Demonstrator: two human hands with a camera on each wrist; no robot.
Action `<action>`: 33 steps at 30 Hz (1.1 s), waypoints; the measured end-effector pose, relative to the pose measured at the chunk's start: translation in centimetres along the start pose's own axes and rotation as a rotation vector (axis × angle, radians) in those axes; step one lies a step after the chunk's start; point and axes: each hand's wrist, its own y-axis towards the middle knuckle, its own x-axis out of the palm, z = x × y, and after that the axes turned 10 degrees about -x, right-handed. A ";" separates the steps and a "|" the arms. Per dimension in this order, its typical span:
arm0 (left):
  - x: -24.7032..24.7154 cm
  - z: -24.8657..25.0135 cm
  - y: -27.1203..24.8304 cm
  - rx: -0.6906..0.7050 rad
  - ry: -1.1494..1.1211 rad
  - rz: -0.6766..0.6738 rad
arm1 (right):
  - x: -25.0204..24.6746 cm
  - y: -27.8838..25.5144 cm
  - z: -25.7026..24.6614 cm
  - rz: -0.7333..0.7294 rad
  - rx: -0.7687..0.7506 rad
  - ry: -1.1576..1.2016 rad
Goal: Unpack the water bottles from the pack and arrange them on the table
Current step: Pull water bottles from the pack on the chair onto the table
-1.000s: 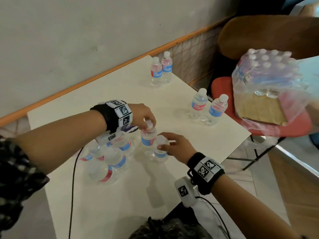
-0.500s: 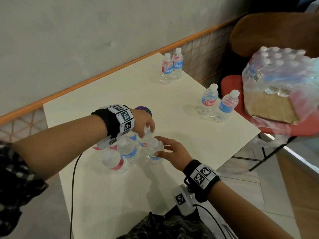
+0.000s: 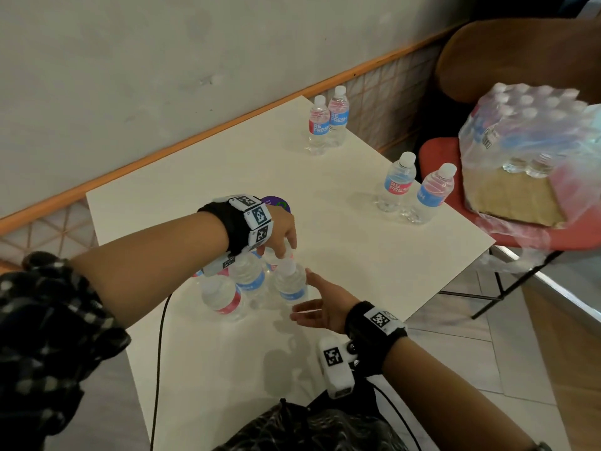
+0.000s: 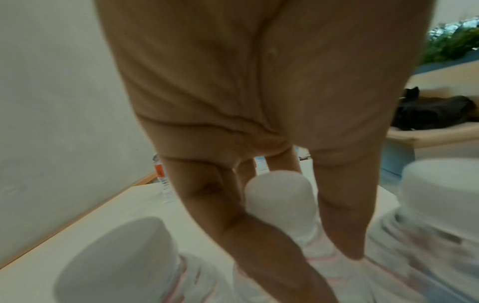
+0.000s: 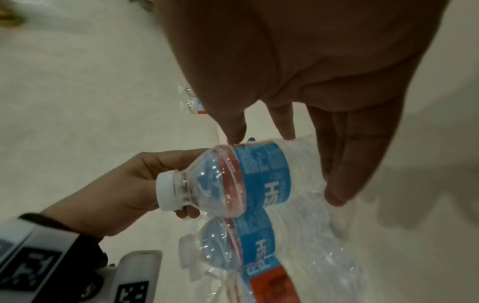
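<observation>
Several small water bottles stand bunched on the white table [image 3: 341, 229] near its left middle. My left hand [image 3: 280, 252] reaches down from above and pinches the white cap [image 4: 281, 196] of a bottle at the back of the bunch. The right hand [image 3: 312, 301] lies open beside the front blue-labelled bottle [image 3: 291, 285], straight fingers [image 5: 344, 164] along its side. Two bottles [image 3: 328, 123] stand at the far corner and two more [image 3: 414, 190] at the right edge. The shrink-wrapped pack [image 3: 533, 125] rests on a red chair seat [image 3: 437, 154].
A brown chair back [image 3: 520, 53] rises behind the pack. A purple disc [image 3: 276, 203] lies on the table beyond my left wrist. A black cable [image 3: 159, 353] crosses the near left of the table. A dark bag [image 3: 309, 428] sits at the near edge.
My right hand has let go of the front bottle's cap and opened beside it. The left hand stays on its cap. The two bottles now stand against the bunch.
</observation>
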 end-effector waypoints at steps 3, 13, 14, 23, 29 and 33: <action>0.0 0.1 -0.8 0.001 0.035 -0.030 | 1.5 0.6 0.7 -0.026 0.032 0.102; 0.8 0.1 -1.8 0.028 0.139 -0.091 | 5.1 1.3 2.2 -0.086 0.087 0.216; 0.9 0.0 -1.9 0.027 0.143 -0.097 | 5.4 1.4 2.2 -0.085 0.089 0.219; 1.8 -1.4 -2.4 0.008 0.224 -0.127 | 8.2 2.2 2.6 -0.095 0.129 0.223; 2.2 -2.4 -2.9 0.003 0.301 -0.118 | 9.8 2.6 2.6 -0.129 0.116 0.192; 2.1 -2.5 -3.7 -0.012 0.379 -0.123 | 9.8 2.6 2.7 -0.197 0.095 0.118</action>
